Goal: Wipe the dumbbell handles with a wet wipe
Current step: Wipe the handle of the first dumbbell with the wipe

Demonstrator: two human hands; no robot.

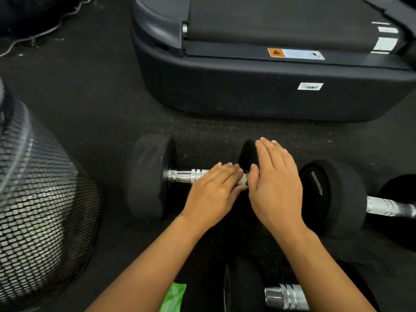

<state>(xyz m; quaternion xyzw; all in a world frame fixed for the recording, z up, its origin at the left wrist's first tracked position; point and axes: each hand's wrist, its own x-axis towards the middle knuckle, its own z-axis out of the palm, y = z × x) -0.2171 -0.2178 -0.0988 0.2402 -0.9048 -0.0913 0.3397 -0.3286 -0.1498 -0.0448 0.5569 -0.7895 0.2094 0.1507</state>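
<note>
A black dumbbell (148,176) lies crosswise on the dark floor, its chrome handle (186,176) showing at the left end. My left hand (211,192) lies over the right part of the handle with its fingers stretched out flat. A small white patch (244,181) shows at its fingertips; I cannot tell whether this is a wipe or bare handle. My right hand (276,188) rests flat on the dumbbell's right head, fingers straight, covering most of it. A green wet wipe pack (173,298) lies on the floor under my left forearm.
A second dumbbell (337,194) lies just right of my right hand. A third dumbbell (286,296) is at the bottom edge. A treadmill's rear end (270,86) stands close behind. A black mesh basket (33,199) fills the left side.
</note>
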